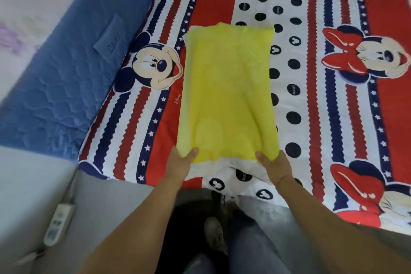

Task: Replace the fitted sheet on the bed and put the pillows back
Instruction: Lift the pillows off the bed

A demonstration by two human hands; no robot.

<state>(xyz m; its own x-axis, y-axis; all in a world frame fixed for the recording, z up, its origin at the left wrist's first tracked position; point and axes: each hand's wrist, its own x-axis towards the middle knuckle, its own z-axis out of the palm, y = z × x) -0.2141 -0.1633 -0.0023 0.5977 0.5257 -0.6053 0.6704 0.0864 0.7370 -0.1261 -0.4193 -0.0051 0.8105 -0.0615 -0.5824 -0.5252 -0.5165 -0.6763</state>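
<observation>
A yellow pillow [229, 91] lies lengthwise on the bed, over a red, white and navy cartoon-print sheet [333, 107]. My left hand [181, 162] grips the pillow's near left corner, thumb on top. My right hand [272, 165] grips the near right corner the same way. A white edge of the pillow shows between my hands at the bed's near side.
A blue quilted mattress side or headboard [66, 87] runs along the left of the bed. A white power strip [59, 224] with its cable lies on the grey floor at lower left. My legs and a shoe [214, 236] stand by the bed's near edge.
</observation>
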